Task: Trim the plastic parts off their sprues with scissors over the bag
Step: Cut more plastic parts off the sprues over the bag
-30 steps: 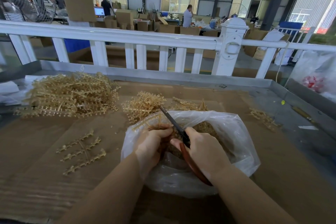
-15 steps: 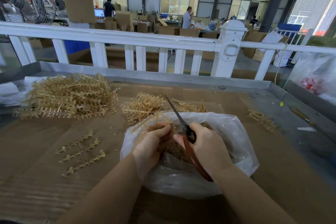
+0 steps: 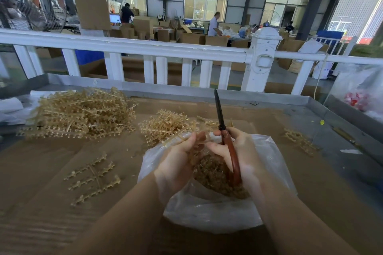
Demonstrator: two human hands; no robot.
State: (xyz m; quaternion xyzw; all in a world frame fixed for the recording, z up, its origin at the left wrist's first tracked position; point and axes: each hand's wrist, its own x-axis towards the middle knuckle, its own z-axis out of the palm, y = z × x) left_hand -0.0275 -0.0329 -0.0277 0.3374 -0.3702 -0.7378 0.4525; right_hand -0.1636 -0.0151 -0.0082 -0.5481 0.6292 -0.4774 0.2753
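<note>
Over the clear bag point(image 3: 275, 163) of trimmed parts point(image 3: 209, 174), left hand point(image 3: 178, 163) grips a sprue point(image 3: 178, 137), right hand point(image 3: 244, 155) grips scissors point(image 3: 222, 128).

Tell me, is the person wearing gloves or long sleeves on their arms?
No. Both forearms are bare right to the bottom edge of the picture, so no sleeves show. The left hand and right hand have no gloves. I can't see any watch, ring or bracelet on either wrist.

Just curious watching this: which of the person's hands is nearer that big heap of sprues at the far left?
Left. The left hand is over the bag on the big heap's side; the right hand, gripping the scissors, lies beyond it.
</note>
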